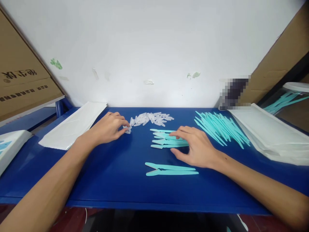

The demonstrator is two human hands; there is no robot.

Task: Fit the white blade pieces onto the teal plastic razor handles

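At the left end of a pile of small translucent white blade caps (152, 118), my left hand (109, 127) pinches a cap (128, 129) between thumb and forefinger. My right hand (193, 143) hovers over a row of several teal eyebrow razors (160, 141), thumb and fingers apart. Its fingertips are over the handles and hide their right ends; whether they touch I cannot tell. Nearer me, two more teal razors (172, 169) lie side by side, blade ends to the left and spread apart.
A large heap of teal razors (222, 129) lies at the right. White plastic packets (275, 135) are stacked beyond it, beside a clear jar (295, 96) of teal razors. Another white packet (74, 125) lies at the left of the blue table (108, 180). Cardboard boxes (26, 64) flank the white wall.
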